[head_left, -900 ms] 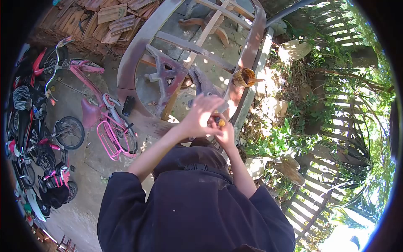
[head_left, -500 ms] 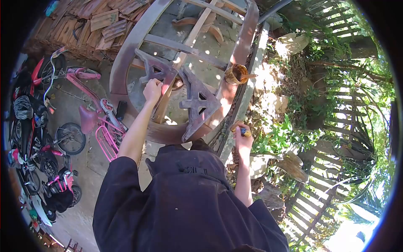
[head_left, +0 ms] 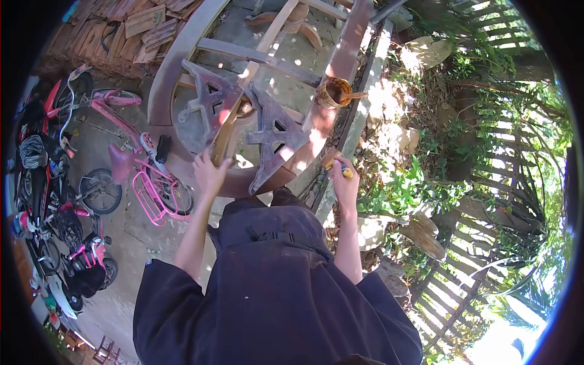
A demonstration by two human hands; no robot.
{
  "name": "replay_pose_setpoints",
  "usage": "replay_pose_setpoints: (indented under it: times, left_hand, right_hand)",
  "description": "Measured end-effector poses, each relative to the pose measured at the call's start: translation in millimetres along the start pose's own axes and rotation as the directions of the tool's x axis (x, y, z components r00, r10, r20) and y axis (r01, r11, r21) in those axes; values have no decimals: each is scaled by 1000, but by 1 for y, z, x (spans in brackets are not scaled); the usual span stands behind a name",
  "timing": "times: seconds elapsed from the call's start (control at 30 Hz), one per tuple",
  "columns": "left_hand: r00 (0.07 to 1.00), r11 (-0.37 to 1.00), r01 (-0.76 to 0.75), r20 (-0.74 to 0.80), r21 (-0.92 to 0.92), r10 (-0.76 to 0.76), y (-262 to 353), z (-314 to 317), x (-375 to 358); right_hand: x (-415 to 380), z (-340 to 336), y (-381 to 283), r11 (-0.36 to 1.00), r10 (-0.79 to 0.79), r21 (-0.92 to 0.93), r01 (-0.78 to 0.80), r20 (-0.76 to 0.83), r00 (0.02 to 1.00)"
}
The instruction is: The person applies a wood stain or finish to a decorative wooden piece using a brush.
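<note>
My left hand (head_left: 210,173) rests on the near rim of the big round wooden frame (head_left: 176,67), just below the pale slat (head_left: 226,135) that runs up through its middle. The fingers are curled against the wood, and from here I cannot tell whether they grip the rim or only press on it. My right hand (head_left: 344,182) is up at the right side of the frame, closed around a small brush (head_left: 338,165) with a yellow handle; its tip sits close to the sunlit edge of the rim, though I cannot tell if it touches.

Inside the frame, two dark carved wooden brackets (head_left: 272,139) lean toward each other, one on the left of the slat and one on the right, between my hands. Farther along the right rim stands a small brown pot (head_left: 333,92) with a stick poking out of it, well beyond my right hand.

To the left, on the concrete ground, a pink bicycle (head_left: 143,170) lies near the frame, with motorbikes (head_left: 42,176) farther left. At the far left, stacked roof tiles (head_left: 137,27) are heaped up. To the right are green plants (head_left: 413,188) and a slatted wooden fence (head_left: 486,164) in bright sun.
</note>
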State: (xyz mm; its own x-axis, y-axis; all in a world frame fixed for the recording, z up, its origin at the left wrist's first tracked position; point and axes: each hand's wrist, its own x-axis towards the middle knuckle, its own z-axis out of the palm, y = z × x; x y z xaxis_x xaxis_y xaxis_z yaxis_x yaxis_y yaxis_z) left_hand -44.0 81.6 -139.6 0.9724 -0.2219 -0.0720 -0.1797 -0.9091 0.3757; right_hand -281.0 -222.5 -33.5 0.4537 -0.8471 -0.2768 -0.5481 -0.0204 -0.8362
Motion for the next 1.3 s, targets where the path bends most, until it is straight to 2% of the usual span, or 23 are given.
replay_pose_setpoints:
  times: [0.07, 0.1, 0.17, 0.2, 0.27, 0.3, 0.4, 0.53, 0.57, 0.6, 0.67, 0.7, 0.73, 0.77, 0.87, 0.9, 0.93, 1.0, 1.03, 1.07, 1.13, 1.23, 1.3]
  left_hand:
    - [977, 997, -35, 209, -67, 49, 19, 4, -31]
    - [978, 998, -23, 206, -65, 36, 28, 7, -48]
    - [944, 957, -288, 180, 39, 277, 46, 21, -76]
    - [949, 961, -274, 173, 45, 263, 52, 30, -82]
    - [856, 976, -219, 475, -22, 203, 58, 48, -95]
    - [882, 958, -288, 388, -6, 268, 58, 53, -99]
    - [897, 963, -268, 371, 27, 239, 57, 61, -100]
    - [931, 981, -178, 309, -73, 192, 66, 40, -106]
    - [943, 977, -189, 258, -99, 208, 70, 34, -108]
    - [952, 971, -201, 208, -126, 224, 73, 27, -110]
    - [963, 965, -207, 142, -160, 230, 80, 14, -111]
    - [970, 957, -214, 75, -195, 232, 84, 6, -110]
    - [969, 957, -217, 73, -194, 234, 89, -5, -107]
    - [968, 961, -212, 95, -175, 231, 94, -17, -105]
    - [965, 969, -209, 132, -134, 227, 106, -36, -99]
    - [963, 971, -210, 150, -113, 225, 108, -41, -98]
    - [962, 971, -213, 150, -110, 228, 110, -46, -98]
    - [961, 973, -180, 184, -146, 206, 112, -57, -99]
    - [961, 972, -185, 182, -144, 209, 112, -61, -99]
    - [964, 963, -183, 155, -198, 215, 110, -67, -100]
    - [967, 952, -181, 133, -248, 219, 99, -70, -101]
    - [967, 942, -123, 176, -312, 184, 94, -76, -100]
    - [952, 888, 83, 300, -453, 64, 98, -82, -100]
  right_hand:
    - [13, 12, 3, 997, -70, -20, 70, 24, 997]
    - [21, 19, 7, 995, -95, -32, 97, 56, 994]
    - [35, 30, 7, 986, -140, -77, 150, 129, 982]
    - [41, 36, 8, 985, -146, -74, 157, 144, 979]
    - [51, 50, 11, 982, -188, 84, 170, 291, 938]
    - [55, 55, 13, 977, -194, 152, 147, 363, 911]
    - [69, 62, 19, 977, -170, 195, 81, 496, 852]
    - [97, 52, 18, 983, -172, 132, 129, 412, 895]
    - [97, 45, 13, 952, -262, -58, 299, 346, 901]
    - [96, 42, 8, 953, -261, -57, 298, 347, 901]
    - [93, 39, -3, 708, -597, -293, 642, 236, 766]
    - [95, 38, -1, 709, -598, -292, 642, 234, 767]
    - [99, 38, 3, 896, -421, 11, 443, 332, 844]
    - [103, 38, 6, 952, -259, 275, 138, 475, 841]
    - [130, 28, 19, 959, -216, 264, 98, 464, 859]
    - [138, 25, 21, 975, -218, 117, 187, 393, 893]
    - [143, 20, 24, 975, -218, 121, 185, 390, 894]
    - [149, 10, 26, 865, -415, -223, 450, 186, 891]
    - [150, 8, 25, 972, -231, 4, 236, 233, 945]
    - [149, 8, 24, 972, -229, 8, 233, 232, 945]
    - [139, 9, 21, 899, -130, 434, -65, 406, 904]
    - [116, 24, 22, 897, -141, 428, -112, 516, 845]
    - [110, 34, 28, 910, -131, 385, -155, 621, 773]
